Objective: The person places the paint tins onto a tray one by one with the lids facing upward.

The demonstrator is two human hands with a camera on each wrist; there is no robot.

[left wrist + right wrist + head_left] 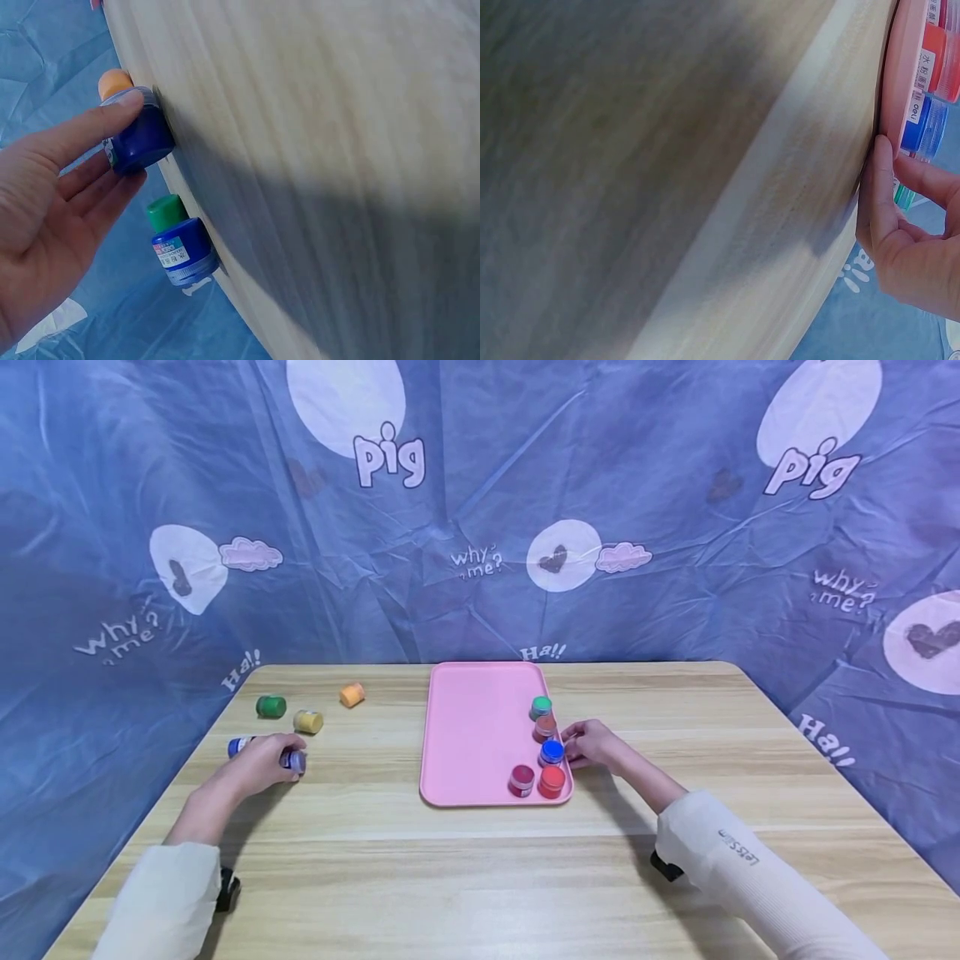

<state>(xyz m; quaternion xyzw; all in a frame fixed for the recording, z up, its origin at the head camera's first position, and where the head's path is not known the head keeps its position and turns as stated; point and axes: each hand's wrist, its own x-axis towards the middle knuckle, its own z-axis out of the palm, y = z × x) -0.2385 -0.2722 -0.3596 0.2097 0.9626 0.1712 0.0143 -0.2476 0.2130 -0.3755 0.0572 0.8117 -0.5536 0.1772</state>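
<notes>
Slippage of dark blue jar (292, 761), a possible fault, from a narrow fingertip pinch; gripped there between thumb and fingers of left hand (262, 760), at left side of wooden table (480, 868); second blue jar (237, 746) near, partly hidden by left hand in head view, liable to roll if nudged; pink tray (476, 727) pinched at right rim by right hand (597, 744), prone to tilt if lifted, with toppling of five upright jars (552, 782) inside; farther out, green jar (271, 707), yellow jar (308, 721) and orange jar (352, 695), lying on their sides.

The head view is bright; soft shadows dim both wrist views' tabletop (360, 90).
</notes>
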